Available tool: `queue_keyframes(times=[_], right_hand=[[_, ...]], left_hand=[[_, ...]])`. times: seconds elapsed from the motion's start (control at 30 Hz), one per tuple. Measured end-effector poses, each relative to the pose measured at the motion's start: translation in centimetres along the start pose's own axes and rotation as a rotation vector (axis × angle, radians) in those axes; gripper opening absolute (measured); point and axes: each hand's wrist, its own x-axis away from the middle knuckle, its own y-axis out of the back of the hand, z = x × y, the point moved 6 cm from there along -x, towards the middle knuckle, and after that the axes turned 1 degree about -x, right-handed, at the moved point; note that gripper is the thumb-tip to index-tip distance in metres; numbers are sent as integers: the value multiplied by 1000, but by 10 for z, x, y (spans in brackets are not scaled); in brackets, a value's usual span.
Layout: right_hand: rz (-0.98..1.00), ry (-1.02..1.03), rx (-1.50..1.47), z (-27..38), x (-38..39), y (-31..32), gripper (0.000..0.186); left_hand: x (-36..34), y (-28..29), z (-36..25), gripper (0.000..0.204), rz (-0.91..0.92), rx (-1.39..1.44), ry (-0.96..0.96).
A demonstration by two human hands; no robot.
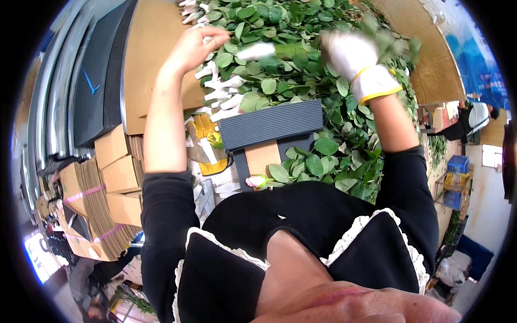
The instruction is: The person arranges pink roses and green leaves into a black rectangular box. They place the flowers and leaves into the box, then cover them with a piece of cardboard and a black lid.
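My left hand [200, 46] is bare, its thumb and fingers pinched together beside the white-sleeved flower heads [225, 86]; whether something thin is between them I cannot make out. My right hand [351, 56], in a white glove with yellow trim, is smeared by motion and closed round a leafy flower stem. That flower [257, 51], its head in a white sleeve, points toward my left hand over a thick pile of leafy stems [301, 24]. Nearer me, a pale pink rose [257, 181] lies with its head bare.
A dark ribbed block [272, 125] and a wooden strip [264, 159] lie before me, with a yellow-grey work glove [205, 142] at their left. Cardboard sheets [156, 59] border the pile, and bundled cartons [94, 204] stand at left. A person [476, 118] is at far right.
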Motion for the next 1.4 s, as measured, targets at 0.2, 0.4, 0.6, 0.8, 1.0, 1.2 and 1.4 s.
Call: queue_keyframes(times=[0.2, 0.4, 0.6, 0.8, 1.0, 1.2, 1.4], right_hand=[[393, 214, -244, 30, 41, -172, 49], [-166, 192, -409, -12, 30, -83, 13], [-201, 54, -370, -39, 40, 13, 11], [-218, 122, -420, 7, 2, -23, 23], [-37, 30, -428, 34, 16, -17, 25], [-241, 42, -530, 19, 51, 27, 21], [204, 87, -469, 29, 67, -99, 24]], left_hand=[[-7, -100, 199, 34, -9, -180, 464], [16, -130, 214, 51, 118, -74, 337], [58, -62, 82, 26, -135, -261, 210], [126, -140, 77, 37, 74, 19, 2], [115, -143, 81, 46, 107, -89, 201], [110, -121, 78, 32, 100, 318, 422], [65, -118, 64, 35, 165, 1038, 858]])
